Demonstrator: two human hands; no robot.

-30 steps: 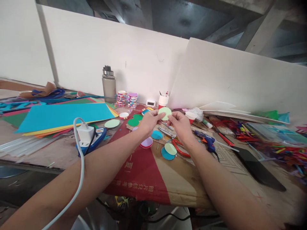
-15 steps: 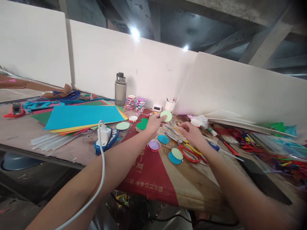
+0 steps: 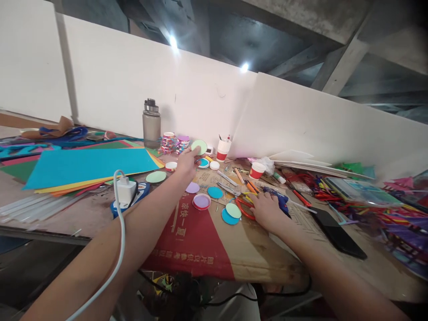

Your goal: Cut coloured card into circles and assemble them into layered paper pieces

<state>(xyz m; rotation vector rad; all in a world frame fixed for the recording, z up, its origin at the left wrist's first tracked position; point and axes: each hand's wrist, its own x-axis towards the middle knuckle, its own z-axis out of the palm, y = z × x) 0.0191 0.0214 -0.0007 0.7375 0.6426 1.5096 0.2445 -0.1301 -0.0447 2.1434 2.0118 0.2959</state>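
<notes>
A pale green paper disc (image 3: pixel 199 147) is pinched in my left hand (image 3: pixel 187 162), raised above the back of the table. My right hand (image 3: pixel 267 210) is low over a cluster of tools, its fingers stretched forward and apart. Beside its thumb are red scissor handles (image 3: pixel 244 208), and a blue-handled tool (image 3: pixel 279 200) lies at its far right side, partly covered. Between my hands are a blue disc (image 3: pixel 214 192), a shallow red-rimmed cup piece with a lilac inside (image 3: pixel 201 202), and a green disc (image 3: pixel 233 210) overlapping another blue disc (image 3: pixel 230 218).
Coloured sheets (image 3: pixel 90 165) and a power strip (image 3: pixel 142 191) lie left, with a white cable crossing my left forearm. A bottle (image 3: pixel 151 125), stacked decorated rings (image 3: pixel 169 143) and paper cups (image 3: pixel 223 150) stand behind. A black phone-like slab (image 3: pixel 337 234) lies right.
My left hand has moved left with the green disc. My right hand has come down and right onto the tools. The camera has turned slightly right.
</notes>
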